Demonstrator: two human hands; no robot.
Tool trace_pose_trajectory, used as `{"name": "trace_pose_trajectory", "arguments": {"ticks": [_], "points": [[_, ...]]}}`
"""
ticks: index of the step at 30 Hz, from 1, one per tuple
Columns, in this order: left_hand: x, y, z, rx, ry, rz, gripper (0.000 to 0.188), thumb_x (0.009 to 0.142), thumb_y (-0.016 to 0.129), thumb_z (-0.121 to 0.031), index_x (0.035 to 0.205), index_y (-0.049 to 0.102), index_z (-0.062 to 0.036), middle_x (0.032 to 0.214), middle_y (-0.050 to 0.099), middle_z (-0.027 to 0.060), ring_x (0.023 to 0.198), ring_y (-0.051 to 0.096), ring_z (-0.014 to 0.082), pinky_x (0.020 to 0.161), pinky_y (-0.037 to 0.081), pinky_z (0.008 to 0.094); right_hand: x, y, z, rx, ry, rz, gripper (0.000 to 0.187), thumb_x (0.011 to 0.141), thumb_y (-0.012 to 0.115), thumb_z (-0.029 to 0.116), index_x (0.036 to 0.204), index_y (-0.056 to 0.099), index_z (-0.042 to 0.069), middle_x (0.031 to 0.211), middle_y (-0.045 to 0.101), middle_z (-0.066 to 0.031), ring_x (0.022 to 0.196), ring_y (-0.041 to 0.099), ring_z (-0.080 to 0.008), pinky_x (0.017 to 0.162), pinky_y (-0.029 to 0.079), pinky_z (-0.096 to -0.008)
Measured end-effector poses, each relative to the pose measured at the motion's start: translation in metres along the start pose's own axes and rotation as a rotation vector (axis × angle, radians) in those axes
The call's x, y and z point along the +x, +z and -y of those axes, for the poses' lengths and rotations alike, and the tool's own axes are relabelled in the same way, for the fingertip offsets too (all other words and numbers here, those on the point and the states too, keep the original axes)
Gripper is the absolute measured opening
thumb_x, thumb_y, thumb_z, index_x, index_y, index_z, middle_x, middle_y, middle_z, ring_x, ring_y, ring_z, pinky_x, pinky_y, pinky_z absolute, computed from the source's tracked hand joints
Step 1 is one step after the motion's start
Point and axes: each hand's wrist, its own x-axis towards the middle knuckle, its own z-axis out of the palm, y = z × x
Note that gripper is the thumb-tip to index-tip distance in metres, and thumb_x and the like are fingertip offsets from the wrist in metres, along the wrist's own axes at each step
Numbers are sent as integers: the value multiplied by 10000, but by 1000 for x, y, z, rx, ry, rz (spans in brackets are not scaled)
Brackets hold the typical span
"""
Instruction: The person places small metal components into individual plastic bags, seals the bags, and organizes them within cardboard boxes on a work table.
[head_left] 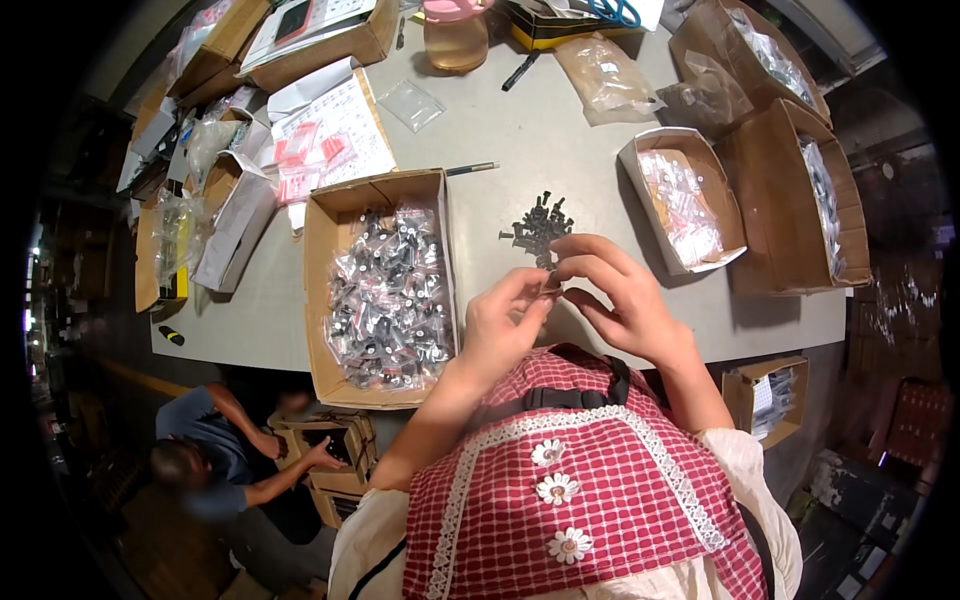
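My left hand [508,318] and my right hand [625,300] meet close to the table's near edge, fingertips nearly touching. Both have thumb and fingers closed in a pinch around something small, mostly covered by the fingers, that I cannot make out. Just beyond the fingertips lies a loose pile of black screws [540,225], its near side partly behind my hands. Left of my left hand stands an open cardboard box [452,265] holding many small clear bags [390,300] with dark and silvery parts inside.
To the right stand a white-sided tray [655,240] of small bags and taller cardboard boxes [765,190]. A pen [473,168], papers [345,125], a pink-lidded jug [456,40] and blue scissors [615,12] lie farther back. Another person [215,440] handles cartons below left.
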Motion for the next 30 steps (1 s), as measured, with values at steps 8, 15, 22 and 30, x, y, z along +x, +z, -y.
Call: {"name": "trace_pose_trajectory", "arguments": {"ticks": [8,15,22,30], "points": [[0,1,5,-39,63,-18,224,911,664,24,1135,666,36,1011,731,80,894,716,130,769,583,267,0,3,0,-24,-71,21,303,784,740,-4,1073,658,39,1285,614,-157,1196,602,-351,981,510,-413],[2,-2,-9,96,132,16,202,907,678,-1,1106,682,32,1013,740,89,893,719,150,789,573,277,5,-3,-5,-130,-164,32,242,798,716,-2,1033,663,23,1203,640,-159,1118,632,-334,912,527,-401],[1,-7,-5,51,98,-115,108,913,698,-65,999,706,-1,902,738,95,805,728,181,712,568,294,-4,3,2,46,134,56,187,866,702,30,1042,642,9,976,660,-148,897,691,-283,765,552,-371],[0,-12,-6,298,271,-102,58,848,704,-37,848,696,20,775,697,115,683,688,184,648,535,295,-3,10,-2,146,136,170,177,904,696,107,1024,628,-3,925,654,-147,868,666,-299,796,527,-401]]}}
